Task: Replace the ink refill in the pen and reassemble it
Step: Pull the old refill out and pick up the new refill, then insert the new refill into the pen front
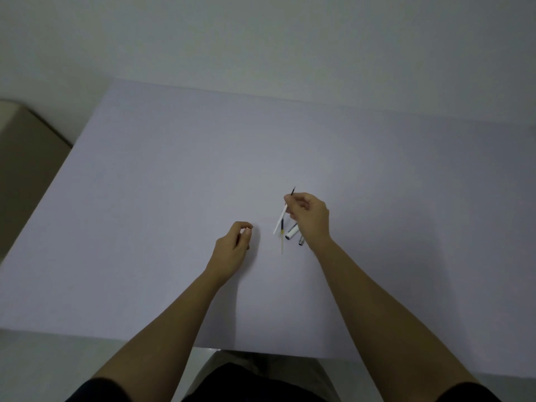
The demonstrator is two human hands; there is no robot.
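My right hand (309, 217) pinches a thin ink refill (282, 219) near its dark tip, which sticks out above the fingers; its white tube slants down to the left. A second refill (281, 239) with a dark and yellowish end lies on the table just below it. A white pen barrel (291, 232) and a small silvery pen part (301, 241) lie beside my right wrist, partly hidden by it. My left hand (233, 248) hovers to the left, fingers curled, thumb against fingertips; I see nothing in it.
A wide white table (174, 198) carries everything, its front edge close to my body. A beige object (23, 146) stands off the table's left side. A pale wall rises behind the table.
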